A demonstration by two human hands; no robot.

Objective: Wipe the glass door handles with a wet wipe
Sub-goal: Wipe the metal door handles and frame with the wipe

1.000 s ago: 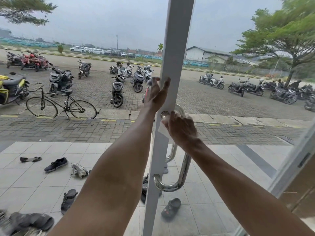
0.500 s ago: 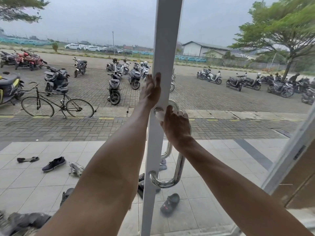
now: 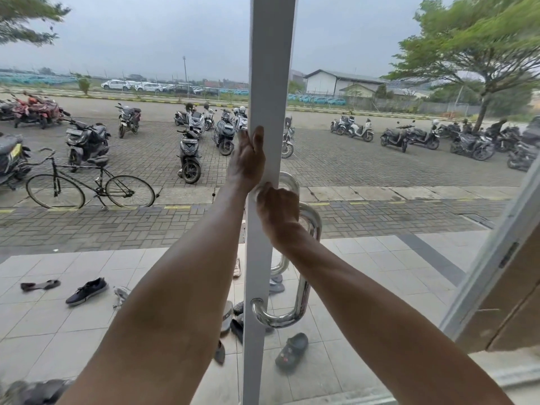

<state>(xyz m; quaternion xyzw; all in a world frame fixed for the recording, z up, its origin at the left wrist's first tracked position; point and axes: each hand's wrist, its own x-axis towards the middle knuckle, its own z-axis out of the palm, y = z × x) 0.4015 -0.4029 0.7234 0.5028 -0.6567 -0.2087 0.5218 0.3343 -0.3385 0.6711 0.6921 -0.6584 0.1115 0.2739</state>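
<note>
A white door frame (image 3: 271,83) stands upright in the middle, with glass on both sides. A chrome U-shaped door handle (image 3: 301,299) is fixed to it, and a second handle (image 3: 280,267) shows behind the glass. My left hand (image 3: 248,159) grips the frame's left edge just above the handle's upper mount. My right hand (image 3: 277,214) is closed over the top bend of the chrome handle. The wet wipe is hidden under its palm.
Outside lie several shoes and sandals, among them a dark sneaker (image 3: 87,290) and a clog (image 3: 292,350) near the door's foot. A bicycle (image 3: 89,187) and parked scooters stand beyond. A second white frame (image 3: 493,255) slants at the right.
My right hand has slid up the handle towards its upper mount, and the white wipe seen under it earlier is now covered. My left hand has stayed on the frame.
</note>
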